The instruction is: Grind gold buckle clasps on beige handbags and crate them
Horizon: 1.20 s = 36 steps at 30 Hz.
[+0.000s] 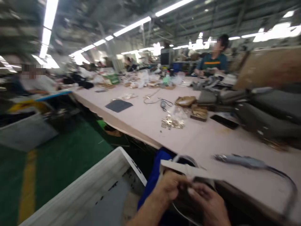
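My left hand (169,185) and my right hand (209,201) meet at the table's near edge, fingertips pinched close together. Between and below them is a dark bag-like piece with a pale edge (185,168). Both hands are closed on it; motion blur and the fingers hide the exact spot they grip. A thin pale cord or edge curves below the hands. Right of them on the table lies a grey pen-shaped power tool (242,160) with a dark cable. Further in sits a pile of small shiny metal pieces (172,122).
A white bin (77,194) stands at lower left beside my legs. On the pinkish table (145,116) lie a dark flat sheet (119,105), small brown boxes (199,113), a black phone-like slab (224,121) and stacked grey bags (270,116). A person (214,61) works across the table.
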Each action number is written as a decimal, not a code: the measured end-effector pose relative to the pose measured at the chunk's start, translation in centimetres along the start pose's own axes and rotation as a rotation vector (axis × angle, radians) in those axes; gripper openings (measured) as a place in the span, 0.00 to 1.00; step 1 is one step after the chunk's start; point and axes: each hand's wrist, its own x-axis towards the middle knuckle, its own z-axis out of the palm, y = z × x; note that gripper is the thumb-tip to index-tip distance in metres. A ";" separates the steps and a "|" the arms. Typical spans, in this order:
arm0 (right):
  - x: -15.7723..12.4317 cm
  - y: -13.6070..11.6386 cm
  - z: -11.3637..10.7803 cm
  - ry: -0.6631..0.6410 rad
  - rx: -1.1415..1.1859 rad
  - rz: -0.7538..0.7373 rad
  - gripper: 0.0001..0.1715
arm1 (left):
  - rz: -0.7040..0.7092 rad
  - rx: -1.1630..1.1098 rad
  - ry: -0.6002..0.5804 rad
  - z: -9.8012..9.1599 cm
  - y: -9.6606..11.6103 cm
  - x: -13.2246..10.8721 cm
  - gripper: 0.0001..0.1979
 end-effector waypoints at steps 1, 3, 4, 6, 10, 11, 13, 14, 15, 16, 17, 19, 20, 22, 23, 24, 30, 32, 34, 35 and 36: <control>-0.2 0.5 -0.7 -0.004 0.019 0.047 0.23 | -0.034 0.018 -0.037 0.3 -0.8 0.6 0.17; -0.2 1.3 -1.5 0.019 0.072 0.082 0.23 | 0.012 0.096 -0.087 0.6 -1.7 1.5 0.17; -0.1 1.6 -1.7 0.033 0.091 0.087 0.23 | 0.040 0.132 -0.097 0.7 -1.9 1.7 0.17; 0.0 1.7 -1.6 0.070 0.099 0.075 0.23 | 0.098 0.182 -0.083 0.7 -1.8 1.8 0.17; -0.6 0.6 -1.3 0.098 -0.134 -0.067 0.20 | 0.171 0.195 -0.018 1.0 -1.8 1.6 0.18; -0.8 0.1 -1.3 0.089 -0.249 -0.155 0.18 | 0.176 0.192 -0.008 1.1 -1.8 1.6 0.18; -1.0 -1.1 -1.5 0.032 -0.473 -0.397 0.15 | 0.162 0.183 -0.003 1.3 -1.8 1.6 0.18; -1.0 -1.6 -1.6 -0.009 -0.560 -0.527 0.15 | 0.147 0.178 -0.008 1.4 -1.6 1.7 0.18; -0.9 -2.0 -1.6 -0.058 -0.626 -0.643 0.16 | 0.131 0.172 -0.017 1.5 -1.5 1.7 0.18; -0.8 -2.4 -1.7 -0.108 -0.674 -0.736 0.17 | 0.114 0.159 -0.029 1.6 -1.3 1.8 0.17; -0.5 -2.7 -1.7 -0.146 -0.708 -0.803 0.18 | 0.090 0.140 -0.040 1.6 -1.1 1.8 0.16; 0.1 -3.4 -1.6 -0.182 -0.744 -0.857 0.18 | 0.022 0.099 -0.048 1.8 -0.7 1.7 0.15; 0.5 -3.9 -1.5 -0.179 -0.742 -0.848 0.16 | -0.018 0.088 -0.054 1.9 -0.6 1.5 0.15; 1.4 -5.2 -1.5 -0.143 -0.701 -0.772 0.11 | -0.065 0.128 -0.078 2.0 -0.7 0.8 0.15; 1.9 -6.0 -1.5 -0.127 -0.673 -0.712 0.11 | -0.040 0.192 -0.072 2.1 -0.8 0.2 0.17; 2.4 -6.9 -1.5 -0.120 -0.646 -0.648 0.12 | 0.033 0.279 -0.042 2.2 -1.0 -0.4 0.19; 5.2 -10.3 -1.7 -0.209 -0.555 -0.372 0.16 | 0.666 0.586 0.107 2.9 -0.8 -2.7 0.15; 5.8 -10.2 -1.6 -0.221 -0.536 -0.329 0.16 | 0.650 0.619 -0.015 3.2 -0.1 -2.1 0.16; 6.4 -9.9 -1.5 -0.241 -0.508 -0.293 0.17 | 0.600 0.618 -0.100 3.5 0.6 -1.0 0.14; 6.7 -9.6 -1.5 -0.254 -0.491 -0.273 0.18 | 0.576 0.589 -0.105 3.6 0.8 -0.4 0.13; 7.0 -9.4 -1.6 -0.268 -0.473 -0.253 0.19 | 0.551 0.543 -0.086 3.7 1.0 0.3 0.13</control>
